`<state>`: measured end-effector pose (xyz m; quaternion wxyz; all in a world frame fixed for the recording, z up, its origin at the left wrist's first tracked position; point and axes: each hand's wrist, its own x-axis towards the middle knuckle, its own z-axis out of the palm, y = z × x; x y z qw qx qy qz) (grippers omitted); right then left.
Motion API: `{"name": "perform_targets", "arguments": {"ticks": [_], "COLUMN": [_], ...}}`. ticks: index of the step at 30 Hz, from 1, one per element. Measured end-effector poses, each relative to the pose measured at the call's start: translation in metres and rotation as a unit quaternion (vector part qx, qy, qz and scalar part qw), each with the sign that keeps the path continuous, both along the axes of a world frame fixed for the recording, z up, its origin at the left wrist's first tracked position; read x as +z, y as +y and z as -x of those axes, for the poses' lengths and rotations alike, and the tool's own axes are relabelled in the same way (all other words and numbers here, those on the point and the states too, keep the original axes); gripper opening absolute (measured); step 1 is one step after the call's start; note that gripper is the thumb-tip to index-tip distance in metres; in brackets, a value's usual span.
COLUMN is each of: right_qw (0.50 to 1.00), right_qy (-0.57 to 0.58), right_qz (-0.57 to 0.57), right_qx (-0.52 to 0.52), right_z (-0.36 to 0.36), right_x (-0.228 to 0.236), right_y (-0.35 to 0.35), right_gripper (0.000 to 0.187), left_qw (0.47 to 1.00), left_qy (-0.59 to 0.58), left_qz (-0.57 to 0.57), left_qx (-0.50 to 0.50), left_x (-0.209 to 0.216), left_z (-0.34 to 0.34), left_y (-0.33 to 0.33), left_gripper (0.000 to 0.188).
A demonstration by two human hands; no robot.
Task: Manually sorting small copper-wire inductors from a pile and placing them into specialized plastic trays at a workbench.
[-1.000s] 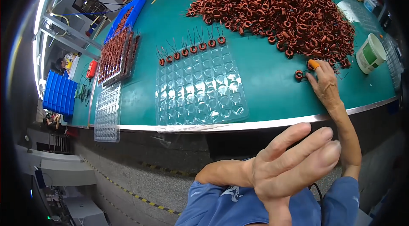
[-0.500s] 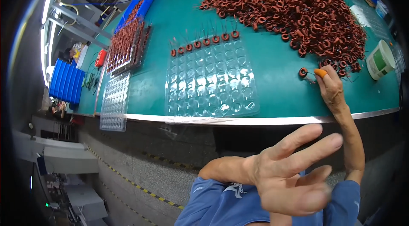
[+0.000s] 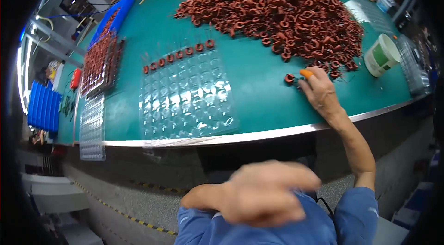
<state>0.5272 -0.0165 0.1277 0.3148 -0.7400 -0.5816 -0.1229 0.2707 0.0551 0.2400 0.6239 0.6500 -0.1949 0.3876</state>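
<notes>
My right hand (image 3: 323, 94), with an orange finger cot (image 3: 305, 73) on one finger, is low over the green table beside the big coil pile. Its fingers are closed at the wire leads of one red-brown ring coil (image 3: 289, 78), whose ring sticks out to the left. My left hand (image 3: 266, 194) is raised in front of my body, away from the table; motion smears its fingers. Left of the right hand lies a clear plastic blister tray (image 3: 187, 99). Several ring coils (image 3: 188, 51) stand along its far row with leads pointing up.
A large pile of ring coils (image 3: 277, 9) covers the table's far middle and right. A white and green tub (image 3: 382, 55) stands at the right. Filled stacked trays (image 3: 99, 64) and a blue bin (image 3: 115, 18) are at the left. Another clear tray (image 3: 92, 127) overhangs the metal front edge (image 3: 259, 136).
The whole view has shifted, so the table appears further left. My left hand, spread before, has moved lower and is now blurred. My right hand stays by the same ring coil.
</notes>
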Motion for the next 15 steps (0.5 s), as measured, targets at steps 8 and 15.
{"name": "perform_targets", "arguments": {"ticks": [8, 15], "right_qw": [0.998, 0.988], "right_qy": [-0.012, -0.002], "right_qz": [0.041, -0.017], "right_qx": [0.044, 0.157], "right_z": [-0.009, 0.026], "right_x": [0.0, 0.039], "right_y": [-0.006, -0.012], "right_gripper": [0.012, 0.016], "left_qw": [0.908, 0.924], "left_qy": [0.282, 0.358], "left_qz": [-0.051, -0.015], "left_qx": [0.304, 0.132], "left_x": [-0.062, -0.08], "left_z": [-0.034, -0.061], "left_y": [0.034, 0.037], "left_gripper": [0.009, 0.055]}}
